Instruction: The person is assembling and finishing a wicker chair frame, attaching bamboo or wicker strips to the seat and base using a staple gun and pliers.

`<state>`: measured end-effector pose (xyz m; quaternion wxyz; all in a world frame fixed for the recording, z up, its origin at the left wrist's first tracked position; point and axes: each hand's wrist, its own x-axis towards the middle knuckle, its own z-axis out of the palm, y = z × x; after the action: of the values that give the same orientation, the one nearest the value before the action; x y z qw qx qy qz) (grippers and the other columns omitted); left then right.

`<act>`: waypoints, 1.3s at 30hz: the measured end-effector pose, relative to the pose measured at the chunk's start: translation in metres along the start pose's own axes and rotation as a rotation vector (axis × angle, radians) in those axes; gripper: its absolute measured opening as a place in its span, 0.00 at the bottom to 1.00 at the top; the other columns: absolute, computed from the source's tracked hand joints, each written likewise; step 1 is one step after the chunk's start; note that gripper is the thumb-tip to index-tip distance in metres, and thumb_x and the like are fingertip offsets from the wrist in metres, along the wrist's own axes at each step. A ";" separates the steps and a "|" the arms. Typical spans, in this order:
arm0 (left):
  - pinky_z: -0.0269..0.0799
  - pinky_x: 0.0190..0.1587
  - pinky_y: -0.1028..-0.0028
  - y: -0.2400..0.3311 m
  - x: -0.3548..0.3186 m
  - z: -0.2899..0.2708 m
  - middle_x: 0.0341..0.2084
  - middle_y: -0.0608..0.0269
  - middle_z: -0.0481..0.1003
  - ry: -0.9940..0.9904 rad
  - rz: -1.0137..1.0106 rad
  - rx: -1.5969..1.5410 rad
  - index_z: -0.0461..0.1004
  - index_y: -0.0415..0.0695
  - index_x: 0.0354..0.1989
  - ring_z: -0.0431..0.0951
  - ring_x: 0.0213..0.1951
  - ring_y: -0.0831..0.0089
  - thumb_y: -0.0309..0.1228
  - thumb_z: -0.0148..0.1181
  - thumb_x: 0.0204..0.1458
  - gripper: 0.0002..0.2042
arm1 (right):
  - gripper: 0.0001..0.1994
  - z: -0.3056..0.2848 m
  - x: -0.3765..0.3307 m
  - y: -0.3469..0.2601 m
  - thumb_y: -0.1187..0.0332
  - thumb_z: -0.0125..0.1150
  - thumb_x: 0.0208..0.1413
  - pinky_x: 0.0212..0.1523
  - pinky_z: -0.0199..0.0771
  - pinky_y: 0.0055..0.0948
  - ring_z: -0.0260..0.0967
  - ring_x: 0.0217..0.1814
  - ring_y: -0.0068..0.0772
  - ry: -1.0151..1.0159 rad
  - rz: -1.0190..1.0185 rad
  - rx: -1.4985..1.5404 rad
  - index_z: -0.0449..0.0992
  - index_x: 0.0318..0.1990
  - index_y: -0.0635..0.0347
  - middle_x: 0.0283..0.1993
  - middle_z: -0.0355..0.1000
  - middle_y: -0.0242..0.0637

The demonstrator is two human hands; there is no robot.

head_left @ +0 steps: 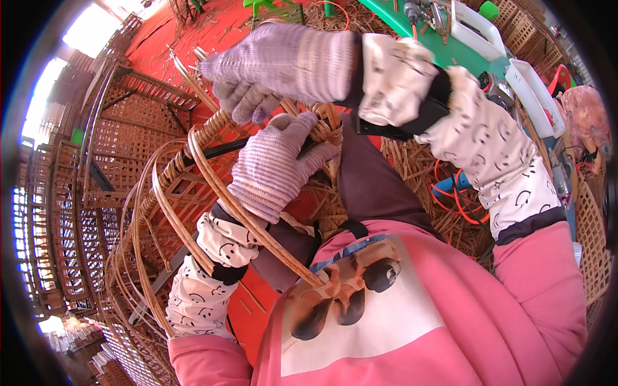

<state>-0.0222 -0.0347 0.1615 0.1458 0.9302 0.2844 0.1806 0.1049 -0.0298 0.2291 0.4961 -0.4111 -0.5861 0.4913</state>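
My left hand (277, 167), in a striped lilac knit glove, is closed against a wrapped joint of a rattan frame (207, 130). Its thumb and fingers press at the joint, where the bound pole meets an upright. Just above it, my right hand (264, 74), in a matching glove, reaches across from the right, slightly blurred. Its lower fingers are curled; what they hold, if anything, is hidden. Split rattan strands (193, 80) stick out by its fingertips. Long bent rattan strands (225, 196) arch from the frame over my left forearm, one pair ending against my pink top.
Woven rattan panels (135, 135) stand at the left. A green table (393, 19) at the upper right carries tools and white trays (476, 29). Rattan scraps (412, 164) and an orange hose (460, 209) with a blue part lie on the red floor (158, 38).
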 end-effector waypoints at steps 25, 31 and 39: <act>0.71 0.37 0.68 -0.015 0.010 -0.007 0.30 0.50 0.74 -0.194 0.013 -0.165 0.72 0.36 0.39 0.76 0.33 0.58 0.32 0.62 0.39 0.18 | 0.13 0.016 -0.128 0.142 0.72 0.55 0.52 0.39 0.70 0.25 0.72 0.38 0.31 0.374 -0.071 0.021 0.71 0.45 0.65 0.36 0.73 0.41; 0.70 0.37 0.73 -0.044 0.021 -0.013 0.29 0.52 0.74 -0.195 -0.162 -0.429 0.72 0.34 0.39 0.76 0.32 0.68 0.26 0.62 0.38 0.17 | 0.10 0.007 -0.088 0.149 0.72 0.53 0.51 0.39 0.71 0.28 0.72 0.39 0.40 0.389 -0.267 -0.121 0.73 0.42 0.62 0.36 0.73 0.45; 0.69 0.35 0.80 -0.065 0.055 -0.018 0.27 0.66 0.75 -0.209 -0.395 -0.586 0.73 0.35 0.40 0.71 0.30 0.84 0.24 0.60 0.42 0.14 | 0.12 0.002 -0.034 0.173 0.74 0.51 0.52 0.40 0.71 0.27 0.72 0.40 0.35 0.448 -0.385 0.065 0.72 0.45 0.62 0.39 0.73 0.42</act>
<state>-0.0180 0.0519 0.1670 0.4663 0.7896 0.3783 0.1266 0.1072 -0.0318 0.0525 0.7100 -0.3745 -0.5133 0.3036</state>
